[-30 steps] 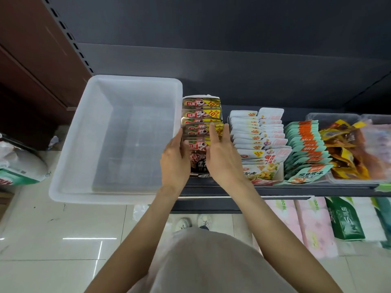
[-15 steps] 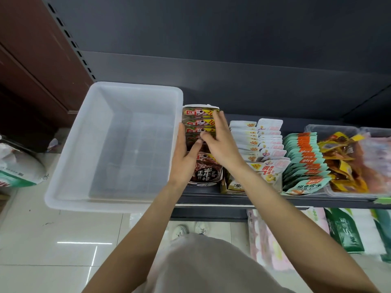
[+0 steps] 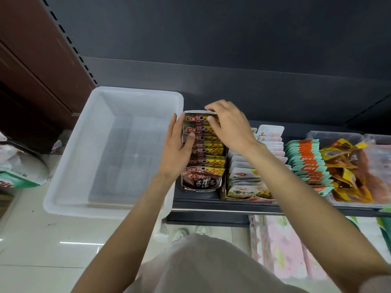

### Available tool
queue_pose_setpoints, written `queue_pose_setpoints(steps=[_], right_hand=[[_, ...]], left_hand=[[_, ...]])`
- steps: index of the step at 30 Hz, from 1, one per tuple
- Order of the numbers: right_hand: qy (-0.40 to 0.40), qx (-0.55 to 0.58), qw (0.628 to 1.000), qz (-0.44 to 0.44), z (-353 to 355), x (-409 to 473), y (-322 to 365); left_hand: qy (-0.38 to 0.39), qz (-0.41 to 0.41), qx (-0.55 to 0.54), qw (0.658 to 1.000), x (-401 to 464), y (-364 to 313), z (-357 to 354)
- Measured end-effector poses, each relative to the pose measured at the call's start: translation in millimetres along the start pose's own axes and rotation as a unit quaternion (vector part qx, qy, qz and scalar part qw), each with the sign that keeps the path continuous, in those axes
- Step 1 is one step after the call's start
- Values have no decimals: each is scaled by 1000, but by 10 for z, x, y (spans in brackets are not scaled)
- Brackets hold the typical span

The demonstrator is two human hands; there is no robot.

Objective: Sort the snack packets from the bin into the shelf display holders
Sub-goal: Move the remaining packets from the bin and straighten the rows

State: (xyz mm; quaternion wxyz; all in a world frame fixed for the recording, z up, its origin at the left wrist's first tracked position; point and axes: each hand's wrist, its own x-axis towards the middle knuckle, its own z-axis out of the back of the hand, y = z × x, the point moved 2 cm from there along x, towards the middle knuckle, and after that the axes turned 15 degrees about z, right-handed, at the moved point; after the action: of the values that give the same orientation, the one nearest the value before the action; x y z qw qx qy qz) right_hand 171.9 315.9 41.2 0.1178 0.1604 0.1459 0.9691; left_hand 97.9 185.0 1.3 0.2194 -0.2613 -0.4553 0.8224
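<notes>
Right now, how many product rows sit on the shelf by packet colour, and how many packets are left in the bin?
Dark brown packet row: 1
White packet row: 1
Teal-orange packet row: 1
Yellow-brown packet tray: 1
Packets in white bin: 0
Total rows: 4

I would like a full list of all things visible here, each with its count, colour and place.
bin: one, translucent white, left end of shelf, nothing visible inside
brown packets: one row, dark brown and yellow, beside the bin
white packets: one row, middle
teal packets: one row, teal and orange, further right
yellow packets: loose pile, clear tray, far right
pink packs: below shelf
left hand: on brown row's left side
right hand: at brown row's back
</notes>
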Motion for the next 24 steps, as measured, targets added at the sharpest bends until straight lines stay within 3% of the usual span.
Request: queue_pose_setpoints(steps=[4, 7, 11, 14, 17, 24], right_hand=[[111, -65, 987, 93, -70, 278, -194], [160, -63, 977, 128, -85, 422, -259], [233, -131, 945, 190, -54, 579, -239], [271, -149, 924, 227, -76, 638, -202], [308, -94, 923, 210, -140, 625, -232], [273, -8, 950, 149, -214, 620, -393]], left_hand=[[-13, -9, 43, 999, 26, -17, 119], [12, -77, 96, 992, -140, 25, 155], [68, -151, 232, 959, -292, 184, 70], [67, -147, 320, 933, -291, 271, -1], [63, -132, 353, 924, -280, 264, -28], [42, -159, 344, 925, -231, 275, -52]])
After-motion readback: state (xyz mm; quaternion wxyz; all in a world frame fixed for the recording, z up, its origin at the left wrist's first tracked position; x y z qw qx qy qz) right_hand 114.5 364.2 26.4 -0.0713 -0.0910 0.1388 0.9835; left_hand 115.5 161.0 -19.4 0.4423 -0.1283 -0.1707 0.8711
